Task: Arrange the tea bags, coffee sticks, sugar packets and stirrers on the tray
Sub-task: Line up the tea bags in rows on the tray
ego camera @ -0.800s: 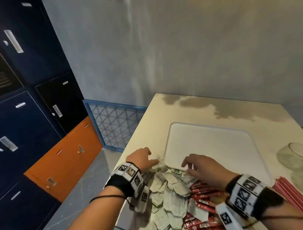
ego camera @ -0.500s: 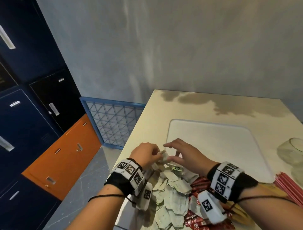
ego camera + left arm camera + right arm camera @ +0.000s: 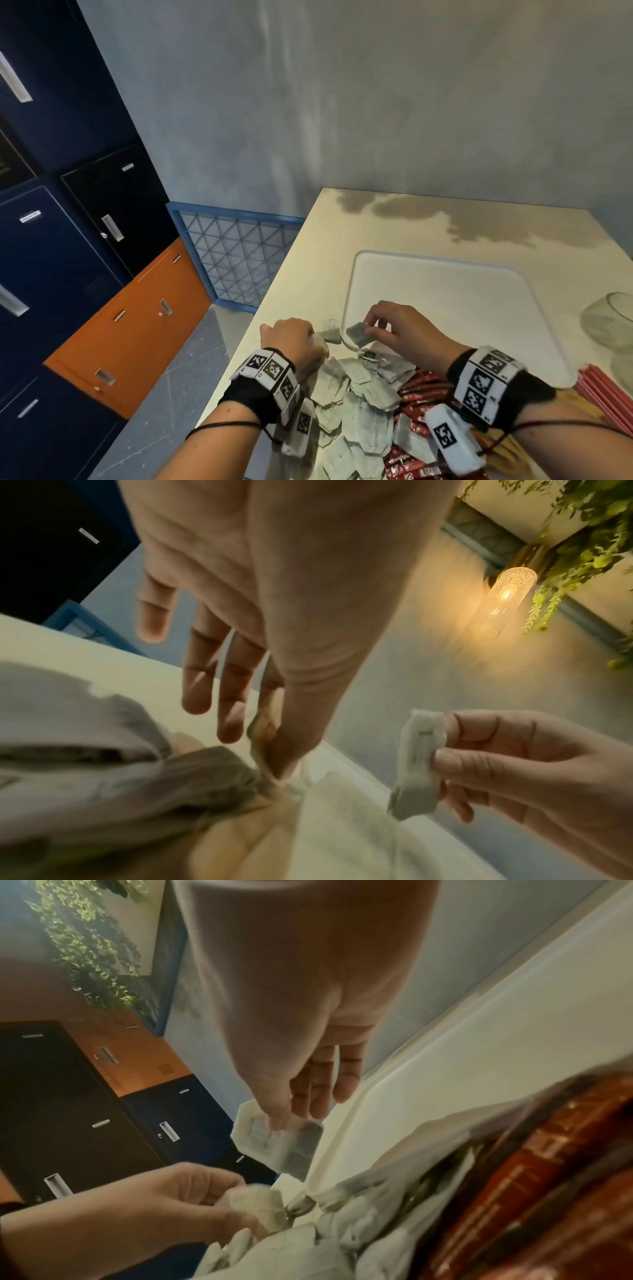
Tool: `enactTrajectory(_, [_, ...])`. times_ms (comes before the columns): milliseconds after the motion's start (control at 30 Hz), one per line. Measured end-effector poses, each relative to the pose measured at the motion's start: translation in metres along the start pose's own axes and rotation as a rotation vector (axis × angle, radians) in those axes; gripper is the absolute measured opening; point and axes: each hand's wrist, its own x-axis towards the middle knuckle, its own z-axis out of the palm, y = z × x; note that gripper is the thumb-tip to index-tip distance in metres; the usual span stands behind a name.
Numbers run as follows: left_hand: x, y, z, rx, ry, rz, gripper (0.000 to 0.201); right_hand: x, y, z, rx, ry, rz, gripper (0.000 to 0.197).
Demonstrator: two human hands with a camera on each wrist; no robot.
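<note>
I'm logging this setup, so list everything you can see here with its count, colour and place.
Tea bags: a pile, too many to count, pale grey-white, on the table's near edge by the tray's corner.
Held tea bag: one, grey, above the tray's near left corner.
Coffee sticks: several, red, right of the pile.
Stirrers: a bundle, red, at the right edge.
Tray: one, white, mid-table.
Glass jar: one, clear, right of the tray.
Table: one, cream.
Lockers: several, dark blue and orange, left.
Grid panel: one, blue, against the wall.
Left hand: pinches a bag at the pile.
Right hand: pinches the held tea bag.
</note>
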Motion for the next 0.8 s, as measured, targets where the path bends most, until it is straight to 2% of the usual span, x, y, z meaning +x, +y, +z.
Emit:
enactTrajectory(67, [-0.001, 0.003, -0.007, -0.014, 0.075, 0.070, 0.015, -0.002, -0.002, 0.000, 0.014, -0.013, -0.044, 0.009])
enactTrajectory(167, [-0.002, 0.010, -0.019, 0.008, 0.143, 0.211, 0.014, 0.003, -0.008, 0.002, 0.031, 0.004, -0.138, 0.007])
enactTrajectory(233, [-0.001, 0.017, -0.026, -0.078, 0.144, 0.294, 0.017, 0.008, -0.013, 0.003, 0.045, 0.013, -0.150, 0.007])
enactTrajectory(300, [0.004, 0.019, -0.031, -0.255, 0.097, 0.342, 0.019, 0.011, -0.016, 0.003, 0.082, 0.031, -0.116, 0.005])
enactTrajectory(367, [0.015, 0.016, -0.033, -0.440, 0.047, 0.326, 0.018, 0.011, -0.014, 0.001, 0.139, 0.077, -0.056, 0.008])
enactTrajectory(433, [0.032, 0.009, -0.028, -0.539, 0.000, 0.245, 0.023, 0.008, -0.008, -0.001, 0.146, 0.124, 0.012, 0.010])
enactTrajectory(500, [0.050, 0.001, -0.015, -0.413, -0.059, 0.166, 0.041, 0.003, -0.002, -0.003, 0.158, 0.136, 0.056, 0.008])
enactTrajectory(567, [0.066, -0.002, 0.000, -0.205, -0.123, 0.120, 0.056, -0.002, 0.003, -0.003, 0.202, 0.128, 0.089, 0.023])
enactTrajectory(600, [0.072, -0.002, 0.006, -0.154, -0.135, 0.105, 0.057, -0.003, 0.005, -0.004, 0.217, 0.126, 0.110, 0.028])
enactTrajectory(700, [0.083, -0.003, 0.012, -0.164, -0.143, 0.083, 0.040, -0.004, 0.009, -0.008, 0.227, 0.148, 0.170, 0.019])
enactTrajectory(800, [0.087, -0.004, 0.013, -0.188, -0.179, 0.070, 0.035, -0.003, 0.010, -0.011, 0.231, 0.142, 0.197, 0.010])
